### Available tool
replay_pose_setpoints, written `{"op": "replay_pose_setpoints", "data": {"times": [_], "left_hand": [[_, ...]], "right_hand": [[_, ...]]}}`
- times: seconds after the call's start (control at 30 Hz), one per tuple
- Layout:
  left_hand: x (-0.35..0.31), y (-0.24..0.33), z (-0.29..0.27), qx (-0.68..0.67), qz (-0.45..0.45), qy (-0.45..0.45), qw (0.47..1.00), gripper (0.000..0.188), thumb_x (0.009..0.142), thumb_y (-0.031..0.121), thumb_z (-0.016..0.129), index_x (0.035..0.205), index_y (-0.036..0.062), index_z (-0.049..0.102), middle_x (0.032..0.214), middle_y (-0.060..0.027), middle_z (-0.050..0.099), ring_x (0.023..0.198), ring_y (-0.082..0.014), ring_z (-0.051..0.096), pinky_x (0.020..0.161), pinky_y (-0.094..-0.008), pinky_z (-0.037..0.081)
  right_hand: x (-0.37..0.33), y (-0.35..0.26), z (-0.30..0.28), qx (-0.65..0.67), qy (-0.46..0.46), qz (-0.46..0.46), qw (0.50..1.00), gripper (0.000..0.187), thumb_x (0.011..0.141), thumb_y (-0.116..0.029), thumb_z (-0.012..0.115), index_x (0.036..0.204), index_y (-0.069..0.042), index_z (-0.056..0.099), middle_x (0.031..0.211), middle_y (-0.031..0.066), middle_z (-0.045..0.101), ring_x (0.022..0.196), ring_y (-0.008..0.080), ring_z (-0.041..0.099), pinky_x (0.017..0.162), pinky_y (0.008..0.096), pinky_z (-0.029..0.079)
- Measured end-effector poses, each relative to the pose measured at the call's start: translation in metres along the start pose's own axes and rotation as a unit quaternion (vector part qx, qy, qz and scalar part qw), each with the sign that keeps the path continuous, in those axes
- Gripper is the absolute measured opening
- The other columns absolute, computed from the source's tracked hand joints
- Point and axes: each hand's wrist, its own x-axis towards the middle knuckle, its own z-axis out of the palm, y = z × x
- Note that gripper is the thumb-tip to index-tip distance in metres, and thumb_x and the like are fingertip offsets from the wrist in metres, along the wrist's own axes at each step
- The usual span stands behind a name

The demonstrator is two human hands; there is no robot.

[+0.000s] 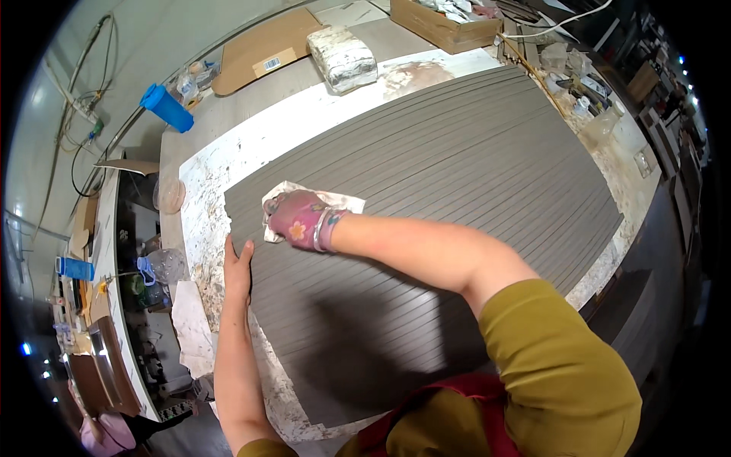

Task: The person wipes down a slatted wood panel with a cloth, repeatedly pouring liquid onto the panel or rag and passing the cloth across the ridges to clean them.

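Panel [472,160] lies on the counter [236,114]; we judge it stiff, heavy, best held by opposite edges. Right grip [301,218] clutches soft cloth [347,202]; left grip [238,270], unclenched, rests at the panel's left edge.

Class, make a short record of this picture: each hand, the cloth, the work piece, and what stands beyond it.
Left hand: bare, thumb spread, at the panel's left edge
Right hand: in a flowered pink glove, fingers closed over the cloth
Cloth: whitish, crumpled, on the panel
Panel: grey-brown, marked with long dark lines
Beyond the panel: blue bottle, smudged white block, cardboard piece, open box
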Motion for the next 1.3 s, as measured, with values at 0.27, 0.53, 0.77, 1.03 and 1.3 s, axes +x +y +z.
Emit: {"op": "replay_pose_setpoints", "data": {"times": [0.27,0.53,0.77,1.03,1.3], "left_hand": [[-0.006,0.000,0.001,-0.030,0.018,-0.024,0.999,0.074,0.092,0.026,0.059,0.146,-0.0059,0.020,0.144,-0.0204,0.037,0.130,-0.0258,0.038,0.108,-0.0332,0.029],[0.000,-0.003,0.005,-0.006,0.021,-0.012,1.000,0.061,0.095,0.025,0.052,0.145,-0.0008,0.027,0.141,-0.0147,0.042,0.129,-0.0229,0.039,0.108,-0.0331,0.028],[0.012,0.004,-0.011,-0.053,-0.017,-0.014,0.998,0.064,0.097,0.042,0.047,0.142,-0.0024,0.035,0.145,-0.0161,0.038,0.135,-0.0234,0.033,0.111,-0.0322,0.022],[0.032,-0.006,0.005,0.053,0.012,0.020,0.998,0.060,0.095,0.035,0.051,0.134,-0.0100,0.041,0.129,-0.0232,0.053,0.118,-0.0293,0.051,0.100,-0.0344,0.038],[0.029,0.009,0.010,0.054,0.021,0.019,0.998,0.053,0.096,0.035,0.052,0.129,-0.0068,0.048,0.124,-0.0174,0.057,0.114,-0.0221,0.050,0.100,-0.0321,0.036]], "right_hand": [[-0.154,0.172,-0.032,0.037,0.154,0.101,0.982,0.018,0.087,-0.017,0.053,0.094,-0.011,0.068,0.093,0.0168,0.066,0.085,0.0343,0.063,0.075,0.0424,0.049],[-0.048,0.075,0.018,0.059,0.153,-0.079,0.983,0.017,0.076,-0.004,0.054,0.090,-0.003,0.066,0.111,0.0154,0.062,0.093,0.0345,0.062,0.082,0.0410,0.050],[0.029,-0.026,0.036,0.029,0.010,-0.093,0.995,0.017,0.079,-0.009,0.054,0.089,-0.007,0.066,0.100,0.0174,0.064,0.094,0.0334,0.063,0.079,0.0431,0.050],[-0.088,0.140,-0.033,-0.056,0.164,0.072,0.982,0.015,0.079,-0.008,0.058,0.092,-0.012,0.063,0.093,0.0133,0.063,0.084,0.0359,0.062,0.070,0.0447,0.050],[0.038,0.043,0.042,0.050,0.130,-0.037,0.989,0.020,0.079,-0.005,0.055,0.094,-0.005,0.069,0.111,0.0166,0.063,0.101,0.0330,0.062,0.091,0.0378,0.047]]}}
